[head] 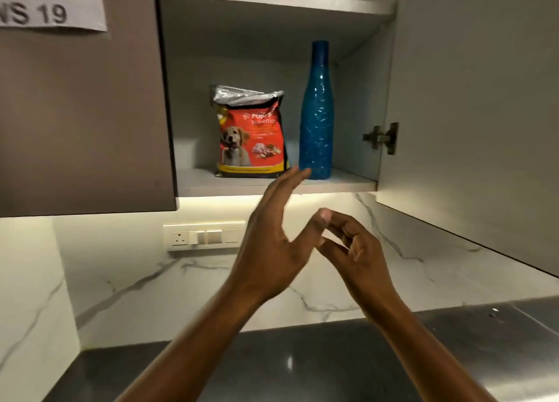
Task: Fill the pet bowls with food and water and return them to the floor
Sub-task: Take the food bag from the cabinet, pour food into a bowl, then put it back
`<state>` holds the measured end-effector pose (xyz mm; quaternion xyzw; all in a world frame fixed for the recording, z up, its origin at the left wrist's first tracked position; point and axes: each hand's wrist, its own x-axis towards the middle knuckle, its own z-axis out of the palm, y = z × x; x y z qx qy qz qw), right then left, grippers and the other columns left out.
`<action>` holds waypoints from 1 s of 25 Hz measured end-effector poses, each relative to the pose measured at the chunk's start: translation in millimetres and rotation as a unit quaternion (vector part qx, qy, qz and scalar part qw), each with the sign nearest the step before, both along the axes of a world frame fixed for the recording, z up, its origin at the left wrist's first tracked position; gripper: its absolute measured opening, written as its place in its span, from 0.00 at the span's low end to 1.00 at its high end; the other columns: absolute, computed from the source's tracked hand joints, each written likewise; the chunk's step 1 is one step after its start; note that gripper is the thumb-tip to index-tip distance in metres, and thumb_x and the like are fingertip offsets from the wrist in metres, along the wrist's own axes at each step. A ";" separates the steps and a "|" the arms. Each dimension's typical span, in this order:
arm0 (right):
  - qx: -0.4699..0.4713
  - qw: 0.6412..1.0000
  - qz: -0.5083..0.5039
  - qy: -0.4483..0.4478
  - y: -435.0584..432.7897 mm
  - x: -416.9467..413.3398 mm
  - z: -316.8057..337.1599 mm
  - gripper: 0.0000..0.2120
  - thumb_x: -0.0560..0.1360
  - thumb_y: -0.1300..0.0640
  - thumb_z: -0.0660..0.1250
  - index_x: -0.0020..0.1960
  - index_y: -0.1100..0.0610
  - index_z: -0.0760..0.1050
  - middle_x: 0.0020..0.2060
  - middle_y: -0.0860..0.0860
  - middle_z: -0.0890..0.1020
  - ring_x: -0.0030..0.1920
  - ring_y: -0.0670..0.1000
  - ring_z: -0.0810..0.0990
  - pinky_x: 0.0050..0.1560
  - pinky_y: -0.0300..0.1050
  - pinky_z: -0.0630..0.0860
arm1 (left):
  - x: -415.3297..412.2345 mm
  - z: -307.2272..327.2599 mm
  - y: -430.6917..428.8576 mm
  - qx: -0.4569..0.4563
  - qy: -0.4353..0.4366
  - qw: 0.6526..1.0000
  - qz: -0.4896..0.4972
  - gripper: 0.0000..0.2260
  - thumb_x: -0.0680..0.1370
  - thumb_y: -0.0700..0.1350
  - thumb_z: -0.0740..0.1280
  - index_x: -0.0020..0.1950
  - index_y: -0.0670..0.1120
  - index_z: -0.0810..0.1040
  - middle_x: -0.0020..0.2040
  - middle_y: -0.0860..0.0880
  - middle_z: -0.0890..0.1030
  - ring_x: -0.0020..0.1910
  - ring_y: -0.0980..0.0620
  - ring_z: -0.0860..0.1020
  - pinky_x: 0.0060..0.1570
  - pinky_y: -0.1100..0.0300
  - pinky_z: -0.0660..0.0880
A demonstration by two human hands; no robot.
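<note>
A wall cupboard (272, 187) is seen with its right door (472, 114) swung wide open. The left door (84, 114) is shut, and a white paper label (51, 10) with "19" on it is stuck near its top.

On the bottom shelf of the cupboard two things are kept. A red bag of puppy food (249, 135) is stood upright toward the left of the shelf. A dog is pictured on it, and its silver top is folded over. Just to the right of the bag a tall blue bottle (317, 114) is stood upright. A small gap is seen between the bag and the bottle. No pet bowls are seen.

Below the cupboard both bare arms are raised. The left hand (272, 244) is held open and flat, with its fingers kept straight and together and its thumb spread out to the side. Its fingertips (298, 174) are seen in front of the shelf edge, low between the bag and the bottle; whether anything is touched cannot be told. The right hand (354, 247) is held below the cupboard, with its fingers loosely curled and nothing held in it.

Under the cupboard a white marble wall is seen, with a switch plate (204, 235) on it. A dark shiny counter (302, 359) is seen at the bottom.
</note>
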<state>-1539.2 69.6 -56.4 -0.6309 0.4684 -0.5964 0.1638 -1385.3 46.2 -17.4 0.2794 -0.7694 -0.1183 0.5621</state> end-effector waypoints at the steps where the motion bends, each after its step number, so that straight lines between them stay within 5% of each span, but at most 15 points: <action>1: 0.000 1.000 -0.001 0.027 -18.2 3.6 3.4 0.27 0.75 0.36 0.71 0.72 0.39 0.71 0.71 0.39 0.78 0.61 0.26 0.77 0.68 0.37 0.78 | 16.4 3.4 -11.4 0.012 0.016 1.000 0.013 0.29 0.79 0.61 0.67 0.80 0.61 0.67 0.83 0.58 0.68 0.78 0.63 0.65 0.71 0.67 0.63; 3: -0.006 0.999 -0.009 0.045 -52.5 16.6 24.2 0.28 0.78 0.45 0.74 0.75 0.39 0.70 0.76 0.41 0.74 0.65 0.30 0.76 0.61 0.25 0.74 | 45.4 15.8 -40.1 0.034 0.047 0.998 0.031 0.29 0.80 0.59 0.70 0.80 0.58 0.68 0.82 0.55 0.70 0.77 0.59 0.68 0.71 0.61 0.67; 6: -0.037 0.998 -0.010 0.040 -91.6 34.8 66.7 0.36 0.78 0.48 0.77 0.81 0.47 0.65 0.80 0.46 0.70 0.74 0.45 0.71 0.68 0.38 0.71 | 77.0 41.7 -90.2 0.092 0.110 0.989 0.044 0.30 0.82 0.55 0.72 0.82 0.54 0.66 0.78 0.55 0.73 0.73 0.58 0.70 0.69 0.57 0.71; 10: -0.002 0.999 -0.014 0.028 -141.7 57.0 115.4 0.44 0.76 0.53 0.79 0.84 0.52 0.58 0.71 0.43 0.72 0.69 0.46 0.72 0.64 0.43 0.69 | 89.2 73.2 -148.1 0.156 0.119 0.978 0.075 0.41 0.80 0.56 0.74 0.87 0.52 0.55 0.86 0.48 0.61 0.82 0.46 0.64 0.77 0.45 0.70; 12: 0.021 0.999 -0.013 0.035 -171.0 59.7 122.2 0.44 0.73 0.56 0.82 0.81 0.53 0.60 0.67 0.43 0.75 0.67 0.48 0.78 0.66 0.45 0.76 | 83.7 87.5 -172.9 0.175 0.118 0.974 0.081 0.46 0.78 0.57 0.76 0.87 0.49 0.54 0.86 0.45 0.61 0.83 0.41 0.65 0.76 0.42 0.71; 17: 0.072 0.997 -0.016 0.034 -231.9 46.3 124.9 0.52 0.59 0.50 0.88 0.76 0.53 0.63 0.66 0.52 0.82 0.63 0.55 0.84 0.66 0.60 0.82 | 71.6 103.4 -237.0 0.267 0.199 0.943 -0.011 0.56 0.53 0.73 0.83 0.75 0.52 0.71 0.69 0.48 0.83 0.64 0.44 0.85 0.63 0.41 0.83; 20: 0.090 0.996 0.016 0.022 -240.0 38.8 125.4 0.52 0.60 0.56 0.89 0.76 0.53 0.63 0.66 0.53 0.81 0.65 0.57 0.83 0.66 0.60 0.82 | 64.4 99.1 -250.1 0.284 0.176 0.941 -0.051 0.49 0.53 0.69 0.86 0.70 0.53 0.79 0.63 0.50 0.87 0.58 0.46 0.88 0.60 0.43 0.85; 25: 0.073 0.996 0.019 0.049 -229.7 37.3 124.1 0.51 0.61 0.55 0.89 0.76 0.53 0.62 0.66 0.53 0.81 0.63 0.56 0.84 0.64 0.58 0.83 | 71.8 97.0 -213.6 0.270 0.183 0.944 -0.059 0.46 0.59 0.64 0.86 0.73 0.54 0.74 0.66 0.51 0.85 0.61 0.47 0.86 0.60 0.45 0.85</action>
